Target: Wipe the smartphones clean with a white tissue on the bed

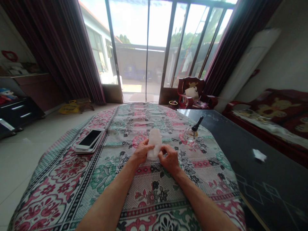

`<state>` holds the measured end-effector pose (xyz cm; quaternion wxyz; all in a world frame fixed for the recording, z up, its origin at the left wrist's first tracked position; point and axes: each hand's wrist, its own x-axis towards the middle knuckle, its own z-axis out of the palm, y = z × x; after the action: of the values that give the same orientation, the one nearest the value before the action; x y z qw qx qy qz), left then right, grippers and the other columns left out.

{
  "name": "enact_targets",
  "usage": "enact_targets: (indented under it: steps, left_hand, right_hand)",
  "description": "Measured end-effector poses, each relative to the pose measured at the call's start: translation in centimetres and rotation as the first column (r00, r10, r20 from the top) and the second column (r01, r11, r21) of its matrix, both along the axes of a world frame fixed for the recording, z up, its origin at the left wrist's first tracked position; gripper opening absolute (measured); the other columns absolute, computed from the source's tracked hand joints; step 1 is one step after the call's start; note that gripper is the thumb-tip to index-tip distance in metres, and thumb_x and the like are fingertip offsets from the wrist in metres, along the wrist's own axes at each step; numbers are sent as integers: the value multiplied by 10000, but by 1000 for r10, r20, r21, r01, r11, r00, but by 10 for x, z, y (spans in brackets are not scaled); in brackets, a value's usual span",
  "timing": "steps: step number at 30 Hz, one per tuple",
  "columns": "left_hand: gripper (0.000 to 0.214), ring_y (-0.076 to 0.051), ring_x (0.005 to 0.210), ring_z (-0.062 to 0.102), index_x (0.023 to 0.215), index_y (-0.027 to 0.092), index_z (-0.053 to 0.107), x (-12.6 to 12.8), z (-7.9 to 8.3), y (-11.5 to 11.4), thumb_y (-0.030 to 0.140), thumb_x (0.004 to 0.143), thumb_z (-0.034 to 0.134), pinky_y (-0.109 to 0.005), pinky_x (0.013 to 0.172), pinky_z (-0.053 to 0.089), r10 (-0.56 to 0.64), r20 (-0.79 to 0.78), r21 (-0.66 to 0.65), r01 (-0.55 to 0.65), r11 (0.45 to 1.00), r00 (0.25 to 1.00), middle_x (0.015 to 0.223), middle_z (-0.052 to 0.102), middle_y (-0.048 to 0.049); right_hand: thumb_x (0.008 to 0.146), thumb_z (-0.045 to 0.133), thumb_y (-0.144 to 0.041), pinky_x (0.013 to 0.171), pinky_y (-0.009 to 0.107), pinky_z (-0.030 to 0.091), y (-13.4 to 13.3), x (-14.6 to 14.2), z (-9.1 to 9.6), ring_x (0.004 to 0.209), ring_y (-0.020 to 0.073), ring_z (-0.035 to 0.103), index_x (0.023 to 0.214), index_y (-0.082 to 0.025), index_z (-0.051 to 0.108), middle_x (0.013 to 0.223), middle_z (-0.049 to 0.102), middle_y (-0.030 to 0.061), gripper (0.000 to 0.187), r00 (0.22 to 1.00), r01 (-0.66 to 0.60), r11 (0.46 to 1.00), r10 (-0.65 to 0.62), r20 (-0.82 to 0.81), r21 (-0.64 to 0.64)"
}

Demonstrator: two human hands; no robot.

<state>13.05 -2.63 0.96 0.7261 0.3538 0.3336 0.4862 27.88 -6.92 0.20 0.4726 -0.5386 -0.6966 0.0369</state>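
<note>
Both of my hands meet over the middle of a floral tablecloth (pixel 72 179). My left hand (pixel 141 152) pinches the near left edge of a white folded sheet (pixel 154 141), which looks like cloth or plastic. My right hand (pixel 169 157) grips its near right corner with the fingers curled. The sheet stands up and leans away from me. A small clear spray bottle with a black nozzle (pixel 192 131) stands just right of the sheet.
Two stacked phones (pixel 89 140) lie at the left of the cloth. A dark glass table (pixel 264 179) with a white scrap (pixel 259 155) adjoins on the right. Beyond are a red wooden chair (pixel 190 91), a red sofa (pixel 276 115), curtains and glass doors.
</note>
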Motion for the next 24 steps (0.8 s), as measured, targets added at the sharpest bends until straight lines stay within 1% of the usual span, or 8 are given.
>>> enact_targets:
  steps: [2, 5, 7, 9, 13, 16, 20, 24]
  left_hand:
    - [530, -141, 562, 620, 1032, 114, 633, -4, 1, 2, 149, 521, 773, -234, 544, 482, 14, 0, -10, -14, 1000, 1000, 756, 698, -37]
    - [546, -149, 559, 627, 1079, 117, 622, -11, 1, 6, 124, 544, 734, -237, 531, 488, 71, 4, -27, -71, 997, 997, 759, 706, -41]
    - [553, -159, 574, 637, 1098, 111, 618, -15, 0, 8, 110, 554, 714, -233, 525, 489, 96, 12, -27, -96, 995, 995, 754, 711, -48]
    - [568, -169, 606, 652, 1122, 107, 615, -16, -2, 9, 99, 560, 701, -230, 535, 495, 101, 21, -22, -101, 995, 995, 770, 718, -58]
    - [586, -176, 663, 669, 1151, 115, 614, -16, -7, 11, 89, 570, 692, -229, 574, 512, 100, 28, -12, -100, 995, 995, 823, 727, -68]
    - [563, -171, 646, 665, 1139, 117, 621, -17, -10, 12, 99, 581, 692, -238, 582, 519, 114, 28, -8, -114, 993, 993, 818, 726, -62]
    - [565, -168, 636, 662, 1150, 121, 616, -20, -11, 14, 101, 591, 691, -242, 590, 524, 135, 38, -12, -134, 991, 990, 805, 725, -56]
    - [541, -183, 707, 678, 1138, 124, 620, -21, -12, 14, 92, 602, 691, -237, 621, 534, 125, 50, -7, -125, 992, 991, 846, 729, -69]
  right_hand:
    - [696, 430, -206, 583, 249, 364, 3, 7, 0, 563, 135, 456, 620, -211, 471, 586, 491, -14, 86, 995, 74, 997, -75, -58, -28]
    - [701, 392, -266, 557, 255, 339, 9, 23, 0, 526, 137, 430, 593, -217, 456, 535, 479, -19, 135, 969, 152, 978, -176, -172, -143]
    - [713, 363, -296, 550, 258, 338, 11, 31, 2, 519, 143, 447, 597, -213, 487, 525, 515, -9, 190, 947, 138, 963, -196, -254, -230]
    - [724, 347, -320, 550, 260, 344, 12, 36, 3, 525, 150, 474, 589, -207, 517, 527, 546, 3, 245, 935, 101, 954, -188, -302, -281]
    - [749, 354, -357, 561, 258, 347, 12, 35, 4, 530, 146, 492, 528, -209, 504, 515, 549, 5, 305, 942, 100, 954, -182, -282, -283]
    - [773, 368, -392, 543, 255, 333, 13, 32, 2, 500, 133, 462, 494, -215, 471, 483, 525, -3, 346, 943, 130, 951, -207, -261, -282]
    - [822, 363, -472, 534, 250, 338, 14, 29, -1, 487, 127, 455, 487, -215, 458, 461, 498, -11, 432, 938, 110, 953, -193, -289, -281]
    - [817, 364, -454, 561, 252, 370, 10, 32, 1, 520, 137, 502, 528, -207, 502, 508, 547, 3, 404, 925, 112, 957, -198, -323, -268]
